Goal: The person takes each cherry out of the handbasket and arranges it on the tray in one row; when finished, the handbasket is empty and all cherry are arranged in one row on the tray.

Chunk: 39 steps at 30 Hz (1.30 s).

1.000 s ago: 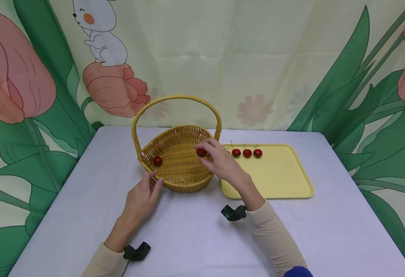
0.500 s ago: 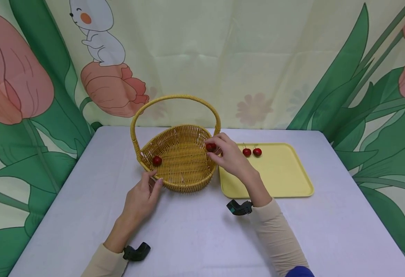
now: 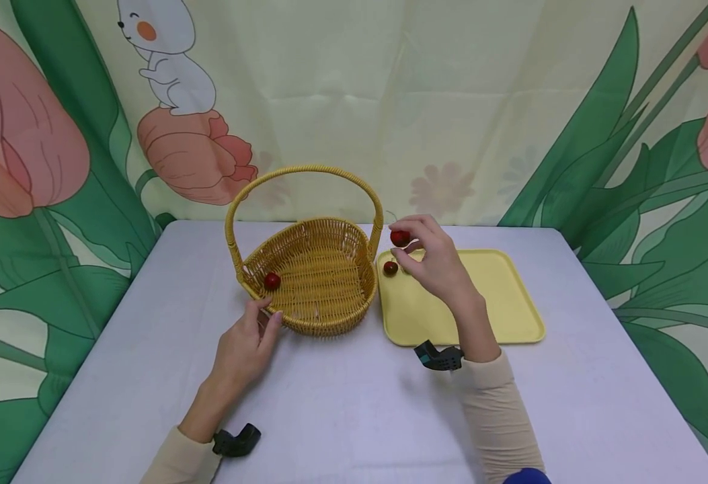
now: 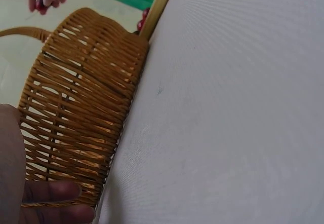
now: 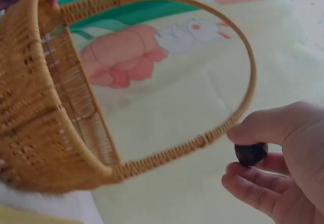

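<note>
A yellow wicker basket (image 3: 323, 289) with a tall arched handle stands on the table, one red cherry (image 3: 271, 281) lying inside at its left. My left hand (image 3: 247, 346) holds the front-left rim; in the left wrist view its fingers (image 4: 53, 191) lie along the woven side. Between thumb and fingers, my right hand (image 3: 435, 259) pinches another cherry (image 3: 399, 238), stem up, above the back-left part of a pale yellow tray (image 3: 493, 316). Below it, a cherry (image 3: 390, 268) rests on the tray; the right hand hides the spot beside it.
The tray lies close to the basket's right side. The basket's handle (image 3: 308, 169) arches up between the two sides of the rim. A white cloth (image 3: 341, 417) covers the table, and a printed curtain (image 3: 481, 121) hangs behind it.
My right hand has moved right and up, from over the basket's right side to above the tray, still pinching a cherry. The left hand stays at the basket's rim.
</note>
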Tool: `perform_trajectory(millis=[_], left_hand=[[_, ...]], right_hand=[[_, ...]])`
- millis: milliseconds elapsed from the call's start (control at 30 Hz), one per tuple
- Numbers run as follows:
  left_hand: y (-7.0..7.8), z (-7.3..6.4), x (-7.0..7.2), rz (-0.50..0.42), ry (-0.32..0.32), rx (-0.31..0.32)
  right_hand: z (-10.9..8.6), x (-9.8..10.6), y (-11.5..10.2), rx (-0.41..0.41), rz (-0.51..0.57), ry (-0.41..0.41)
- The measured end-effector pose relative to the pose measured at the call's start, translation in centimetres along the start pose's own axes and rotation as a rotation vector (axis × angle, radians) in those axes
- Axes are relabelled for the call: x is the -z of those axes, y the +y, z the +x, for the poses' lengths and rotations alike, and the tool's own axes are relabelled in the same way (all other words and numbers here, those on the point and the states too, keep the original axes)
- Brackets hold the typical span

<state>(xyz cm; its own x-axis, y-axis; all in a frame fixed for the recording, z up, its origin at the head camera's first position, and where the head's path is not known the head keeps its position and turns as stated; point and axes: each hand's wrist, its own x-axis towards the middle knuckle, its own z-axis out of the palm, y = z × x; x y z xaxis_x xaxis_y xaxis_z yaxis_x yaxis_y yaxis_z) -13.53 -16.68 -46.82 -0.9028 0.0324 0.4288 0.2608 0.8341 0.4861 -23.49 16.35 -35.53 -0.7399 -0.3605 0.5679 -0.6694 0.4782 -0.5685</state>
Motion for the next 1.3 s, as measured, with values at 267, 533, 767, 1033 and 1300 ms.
perform_trajectory(millis=[267, 533, 767, 1033, 1300], left_hand=[[0.0, -0.1, 0.0, -0.001, -0.013, 0.011], [-0.3, -0.1, -0.1, -0.004, 0.003, -0.006], [-0.3, -0.2, -0.2, -0.008, -0.007, 0.004], [-0.2, -0.2, -0.2, -0.009, -0.015, 0.01], [-0.2, -0.1, -0.1, -0.011, -0.011, 0.004]], right_hand=[[-0.8, 2.3, 3.8, -0.247, -0.097, 0.076], [-2.0, 3.5, 7.5, -0.443, -0.164, 0.055], [-2.8, 3.9, 9.4, -0.576, -0.185, 0.017], [-3.6, 4.4, 10.8, -0.627, -0.204, -0.014], [-4.0, 4.4, 11.8, -0.633, -0.211, -0.068]])
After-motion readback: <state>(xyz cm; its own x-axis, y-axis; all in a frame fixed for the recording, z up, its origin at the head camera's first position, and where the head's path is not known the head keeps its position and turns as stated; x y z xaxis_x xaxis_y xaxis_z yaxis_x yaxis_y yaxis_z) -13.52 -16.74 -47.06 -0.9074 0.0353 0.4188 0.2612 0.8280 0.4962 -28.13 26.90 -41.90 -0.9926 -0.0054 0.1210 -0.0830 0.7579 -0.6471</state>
